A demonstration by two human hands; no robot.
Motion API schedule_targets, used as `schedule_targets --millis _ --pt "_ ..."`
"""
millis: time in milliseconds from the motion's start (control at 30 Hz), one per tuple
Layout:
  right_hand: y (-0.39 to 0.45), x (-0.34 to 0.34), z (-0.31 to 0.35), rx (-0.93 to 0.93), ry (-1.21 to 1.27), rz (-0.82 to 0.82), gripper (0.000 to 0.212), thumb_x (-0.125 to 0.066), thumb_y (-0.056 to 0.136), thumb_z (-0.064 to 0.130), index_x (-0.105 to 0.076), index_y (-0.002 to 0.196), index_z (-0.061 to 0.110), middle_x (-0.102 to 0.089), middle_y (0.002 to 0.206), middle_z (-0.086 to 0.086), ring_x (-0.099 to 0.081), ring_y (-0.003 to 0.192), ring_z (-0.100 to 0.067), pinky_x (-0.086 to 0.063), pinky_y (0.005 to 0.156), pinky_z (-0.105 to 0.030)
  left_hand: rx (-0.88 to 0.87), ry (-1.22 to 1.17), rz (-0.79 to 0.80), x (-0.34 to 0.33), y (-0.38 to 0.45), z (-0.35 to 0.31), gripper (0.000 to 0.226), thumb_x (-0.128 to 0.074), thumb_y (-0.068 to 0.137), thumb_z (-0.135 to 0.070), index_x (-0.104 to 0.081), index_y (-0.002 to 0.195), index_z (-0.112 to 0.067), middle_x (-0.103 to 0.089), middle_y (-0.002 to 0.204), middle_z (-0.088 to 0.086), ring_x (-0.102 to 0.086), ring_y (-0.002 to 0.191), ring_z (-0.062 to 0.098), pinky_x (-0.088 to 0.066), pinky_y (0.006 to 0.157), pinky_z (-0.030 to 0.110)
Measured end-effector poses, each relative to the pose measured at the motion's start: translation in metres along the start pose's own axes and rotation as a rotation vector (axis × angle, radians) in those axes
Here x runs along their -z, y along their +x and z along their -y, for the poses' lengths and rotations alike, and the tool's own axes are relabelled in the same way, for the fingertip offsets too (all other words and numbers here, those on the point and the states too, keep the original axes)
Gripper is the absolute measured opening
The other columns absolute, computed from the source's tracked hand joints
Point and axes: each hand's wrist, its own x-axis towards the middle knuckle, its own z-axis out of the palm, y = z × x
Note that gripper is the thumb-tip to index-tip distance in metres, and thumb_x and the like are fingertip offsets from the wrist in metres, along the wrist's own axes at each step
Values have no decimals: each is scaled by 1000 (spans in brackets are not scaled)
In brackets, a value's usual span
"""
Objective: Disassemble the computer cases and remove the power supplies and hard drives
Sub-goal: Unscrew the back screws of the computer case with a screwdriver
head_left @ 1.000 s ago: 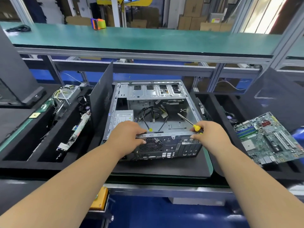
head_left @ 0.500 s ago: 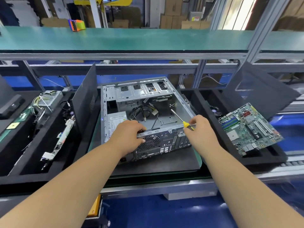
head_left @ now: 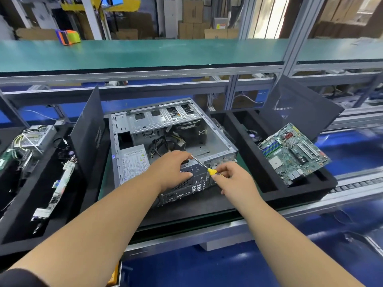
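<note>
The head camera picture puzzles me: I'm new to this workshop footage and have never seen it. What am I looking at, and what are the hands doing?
The one picture comes from a camera on a person's head, looking down at their own bare arms. In the middle an opened computer case lies on a dark mat, its power supply inside. The left hand grips the case's rear edge. The right hand holds a yellow-handled screwdriver, with its tip near the left hand's fingers. To the right a green motherboard leans in a black foam tray.
</note>
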Motion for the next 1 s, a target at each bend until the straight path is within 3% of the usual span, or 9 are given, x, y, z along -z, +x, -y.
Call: schedule_targets --millis 300,467,633,867,1000 --pt "-16 -5 -7 -2 -8 -10 4 -65 79 35 -62 79 37 -57 66 7 -51 58 -8 -49 61 -36 29 -25 -47 -8 -1 7 43 -67 88 -39 -54 128 -43 -54 131 -19 -55 111 6 -37 79 25" --pt "-22 -5 -11 -18 -14 -24 3 -65 81 33 -63 80 32 -58 69 6 -50 58 -9 -48 59 -34 17 -44 -43 -8 -1 8 41 -65 90 -40 -55 129 -42 -55 130 -19 -54 114 7 -42 85 26" --pt "-25 -9 -12 -40 -5 -18 2 -65 83 29 -64 83 28 -66 83 -10 -51 61 -13 -47 62 -35 -5 -17 -49 -8 -1 10 37 -59 94 -45 -54 130 -43 -55 128 -18 -54 116 10 -44 89 29" --pt "-23 -10 -15 -62 12 -20 3 -65 83 31 -64 84 28 -57 64 8 -49 58 -10 -46 60 -34 4 -10 -67 -10 -1 10 39 -61 92 -44 -54 131 -42 -55 128 -19 -54 114 10 -43 84 28" --pt "-23 -12 -15 -74 35 -28 2 -65 83 30 -64 84 28 -64 73 -2 -48 50 -3 -48 58 -33 1 -10 -89 -12 -1 10 39 -61 92 -46 -55 130 -41 -56 126 -19 -55 110 8 -39 79 25"
